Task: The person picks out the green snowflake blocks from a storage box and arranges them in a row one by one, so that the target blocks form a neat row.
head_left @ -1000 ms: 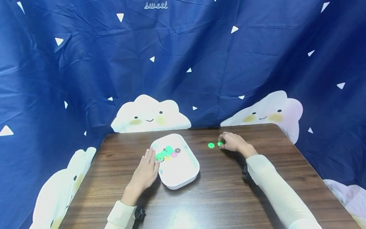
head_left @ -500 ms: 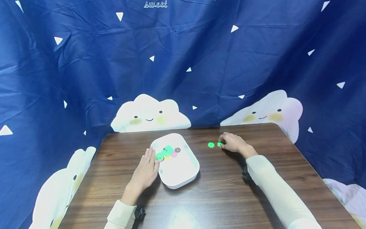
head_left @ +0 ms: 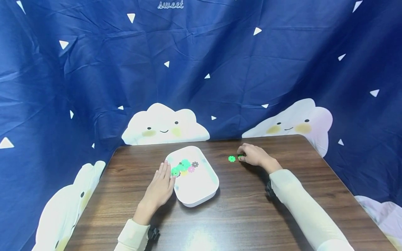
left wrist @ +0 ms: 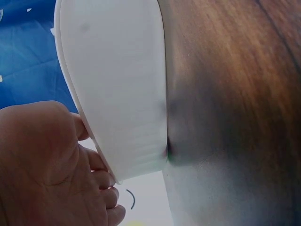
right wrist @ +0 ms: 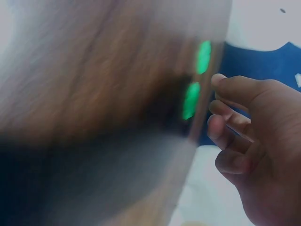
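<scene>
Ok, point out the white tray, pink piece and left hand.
White tray (head_left: 198, 186): head view, bare inner floor.
Pink piece (head_left: 191, 169): head view, its middle.
Left hand (head_left: 159, 185): head view, back of the hand.

Right fingers (right wrist: 242, 89) seem loosely bent.

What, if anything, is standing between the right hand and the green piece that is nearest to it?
Nothing visible. The right wrist view shows only a gap between the right hand and the nearest green piece. The other green piece lies beside it, toward the white tray, not in between.
</scene>
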Demonstrator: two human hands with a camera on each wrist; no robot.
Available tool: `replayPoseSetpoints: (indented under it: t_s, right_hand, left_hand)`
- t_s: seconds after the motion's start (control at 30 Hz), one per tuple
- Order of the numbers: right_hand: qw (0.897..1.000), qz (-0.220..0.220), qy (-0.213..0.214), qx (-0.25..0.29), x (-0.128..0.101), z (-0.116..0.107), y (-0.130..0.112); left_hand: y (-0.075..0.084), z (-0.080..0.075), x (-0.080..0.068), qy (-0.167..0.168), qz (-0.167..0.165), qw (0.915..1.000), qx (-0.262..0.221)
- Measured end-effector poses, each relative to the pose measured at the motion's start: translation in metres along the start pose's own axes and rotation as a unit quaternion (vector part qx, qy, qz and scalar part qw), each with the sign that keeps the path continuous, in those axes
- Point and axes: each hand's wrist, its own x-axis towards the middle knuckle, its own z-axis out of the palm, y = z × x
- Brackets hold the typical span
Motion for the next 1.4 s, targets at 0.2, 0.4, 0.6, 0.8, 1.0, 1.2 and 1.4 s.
replayPoseSetpoints:
  t_s: [0.2,0.4,0.6,0.8,1.0,1.2,1.4]
  right_hand:
    - [0.999,-0.032,0.007,-0.009,0.014,-0.021,-0.036]
    - [0.998,-0.067,0.003,-0.011,0.033,-0.034,-0.081]
    - [0.993,-0.114,0.001,0.008,0.049,-0.042,-0.126]
    - [0.986,-0.164,-0.01,-0.02,0.065,-0.041,-0.166]
    - [0.975,-0.216,-0.022,-0.051,0.081,-0.028,-0.196]
    - [0.973,-0.217,-0.053,-0.064,0.087,-0.011,-0.216]
    - [0.968,-0.226,-0.073,-0.077,0.092,0.001,-0.231]
  left_hand:
    - [0.001,-0.001,0.001,-0.004,-0.003,1.0,0.001]
    - [0.001,0.0,0.001,0.0,-0.002,1.0,-0.001]
    - [0.0,0.003,0.001,0.01,0.002,0.9999,-0.009]
    - [0.0,0.002,0.001,0.014,0.004,0.9998,-0.011]
    - [0.0,0.001,0.002,-0.001,-0.001,1.0,-0.008]
    - [-0.002,0.004,0.001,0.003,0.008,0.9999,-0.01]
    - [-0.001,0.002,-0.001,0.019,0.015,0.9997,-0.007]
